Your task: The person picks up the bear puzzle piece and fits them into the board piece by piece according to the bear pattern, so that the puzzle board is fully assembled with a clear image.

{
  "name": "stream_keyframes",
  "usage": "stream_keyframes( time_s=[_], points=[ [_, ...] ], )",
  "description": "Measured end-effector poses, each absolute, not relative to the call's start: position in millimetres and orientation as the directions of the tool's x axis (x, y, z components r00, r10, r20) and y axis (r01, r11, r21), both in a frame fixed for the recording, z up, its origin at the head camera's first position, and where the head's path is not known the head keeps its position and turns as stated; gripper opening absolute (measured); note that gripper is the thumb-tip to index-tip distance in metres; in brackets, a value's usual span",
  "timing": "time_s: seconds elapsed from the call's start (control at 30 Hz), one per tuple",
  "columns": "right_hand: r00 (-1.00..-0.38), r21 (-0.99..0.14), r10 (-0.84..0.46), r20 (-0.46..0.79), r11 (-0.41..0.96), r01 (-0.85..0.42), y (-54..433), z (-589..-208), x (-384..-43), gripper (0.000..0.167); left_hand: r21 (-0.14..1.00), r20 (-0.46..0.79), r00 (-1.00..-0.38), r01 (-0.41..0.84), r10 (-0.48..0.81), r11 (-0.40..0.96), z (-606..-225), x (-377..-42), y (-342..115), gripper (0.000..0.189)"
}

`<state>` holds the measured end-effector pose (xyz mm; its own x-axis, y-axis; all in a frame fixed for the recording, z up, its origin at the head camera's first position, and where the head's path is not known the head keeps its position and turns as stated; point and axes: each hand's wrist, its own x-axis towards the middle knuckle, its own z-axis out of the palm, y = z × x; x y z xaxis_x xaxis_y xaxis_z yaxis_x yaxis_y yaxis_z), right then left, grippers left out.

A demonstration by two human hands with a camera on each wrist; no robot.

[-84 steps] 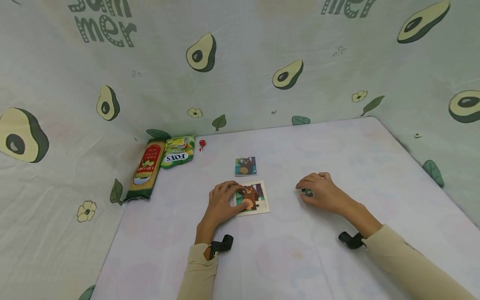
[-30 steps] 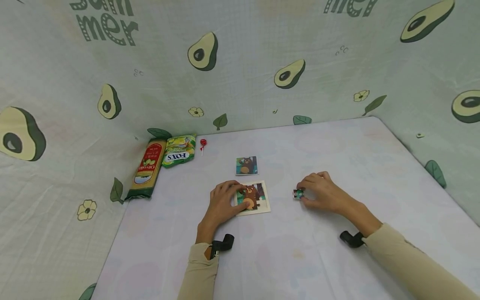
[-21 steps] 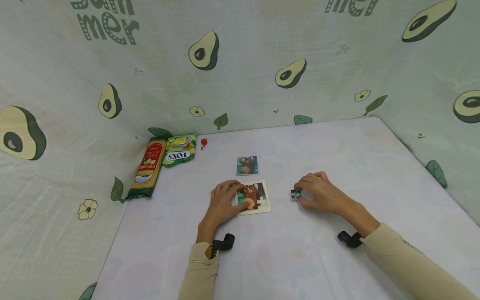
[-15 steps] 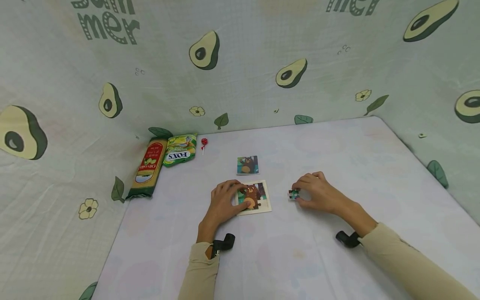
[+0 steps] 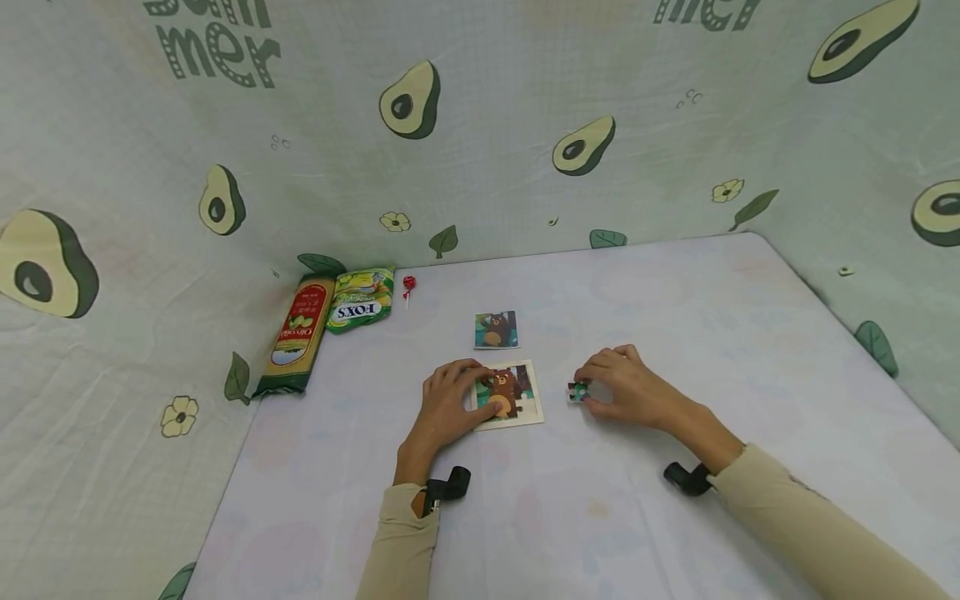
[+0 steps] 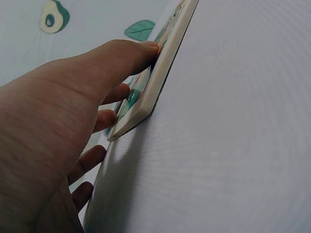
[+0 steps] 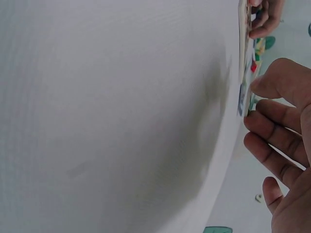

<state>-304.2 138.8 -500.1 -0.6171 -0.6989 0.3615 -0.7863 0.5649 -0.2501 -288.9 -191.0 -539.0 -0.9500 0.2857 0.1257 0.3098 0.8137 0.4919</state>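
A bear jigsaw puzzle in a pale frame (image 5: 536, 396) lies on the table. White shows at the lower right of its picture. My left hand (image 5: 447, 402) rests on its left side; in the left wrist view the thumb (image 6: 141, 52) presses on top, while the fingers reach along the far edge. To the right of the frame, my right hand (image 5: 628, 390) pinches a small green puzzle piece (image 5: 577, 392) between thumb and fingertips. Part of the piece is covered by the fingers. A square bear picture (image 5: 496, 330) lies just behind the frame.
At the back left lie a gold and red packet (image 5: 300, 323), a green FOX'S candy bag (image 5: 362, 300) and a red lollipop (image 5: 409, 283). Avocado-printed cloth (image 5: 495, 92) hangs behind and along both sides of the white-covered table (image 5: 555, 517).
My right hand has moved left toward the frame with the puzzle piece, which now shows more beyond the fingertips. My left hand keeps its place on the puzzle.
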Motion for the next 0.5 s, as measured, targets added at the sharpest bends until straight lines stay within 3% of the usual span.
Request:
stream_keyframes(
  time_s=[0.5],
  points=[
    [-0.613,-0.264,-0.708,0.351,0.553,-0.79,124.6,-501.8,-304.4,0.027,0.487,0.128,-0.949,0.312,0.287,0.816,-539.7,-288.5,-191.6,0.055]
  ],
)
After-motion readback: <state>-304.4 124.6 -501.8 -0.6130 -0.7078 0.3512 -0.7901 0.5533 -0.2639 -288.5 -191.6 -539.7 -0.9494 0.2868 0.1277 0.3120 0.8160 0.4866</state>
